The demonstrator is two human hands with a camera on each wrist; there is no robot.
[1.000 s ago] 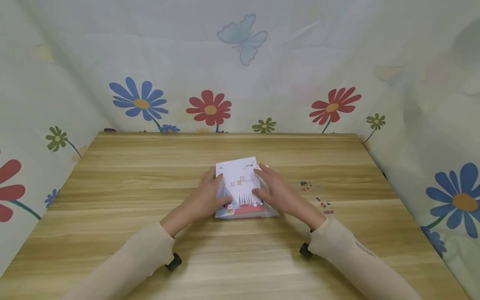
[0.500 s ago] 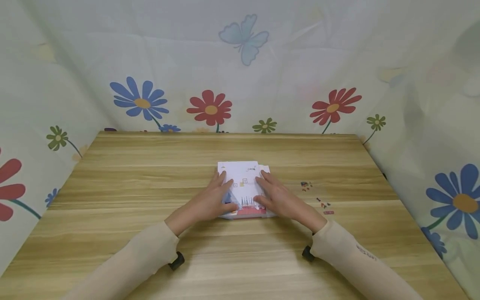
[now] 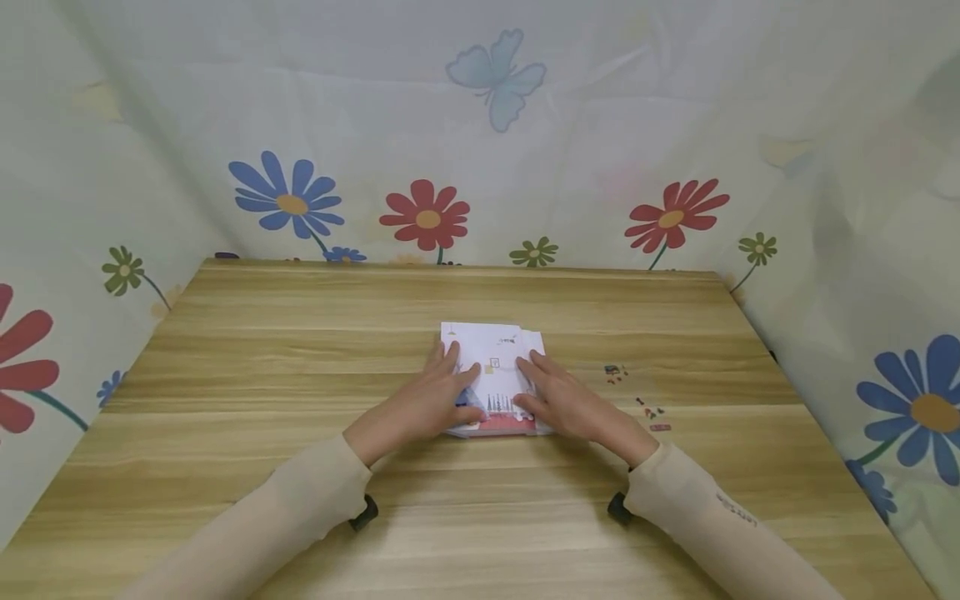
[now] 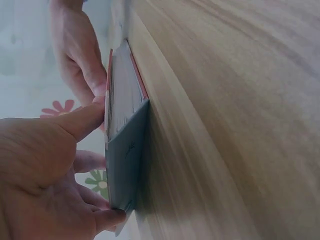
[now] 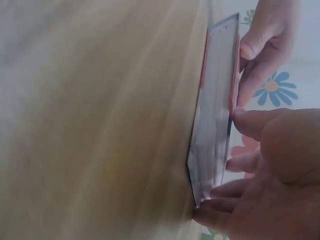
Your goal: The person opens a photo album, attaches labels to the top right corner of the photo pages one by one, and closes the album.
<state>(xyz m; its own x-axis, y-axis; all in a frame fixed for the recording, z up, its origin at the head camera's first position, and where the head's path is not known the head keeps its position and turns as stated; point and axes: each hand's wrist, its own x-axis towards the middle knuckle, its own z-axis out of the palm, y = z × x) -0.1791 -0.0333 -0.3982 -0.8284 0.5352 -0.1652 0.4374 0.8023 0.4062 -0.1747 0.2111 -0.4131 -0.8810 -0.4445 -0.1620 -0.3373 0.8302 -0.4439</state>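
A closed hardcover book (image 3: 498,383) lies on the wooden table in the head view, its white cover printed with small trees and a red band along the near edge. My left hand (image 3: 423,404) rests over its left side, thumb on the cover. From the other side my right hand (image 3: 566,400) touches the cover and the right edge. The left wrist view shows the pale blue spine (image 4: 127,155) with my little finger against it. In the right wrist view, page edges (image 5: 215,105) face the camera, and my fingers (image 5: 215,217) reach the lower corner.
Several tiny colourful pieces, perhaps stickers, lie to the right of the book, including a small pink strip (image 3: 660,427). A flower-printed curtain (image 3: 360,108) surrounds the wooden table (image 3: 337,308). Both cuffs have a dark wrist device (image 3: 363,512) beneath.
The book's cover has turned slightly and lies flatter, and a white strip now shows at its upper right. My left hand has slid a little to the right over the cover.
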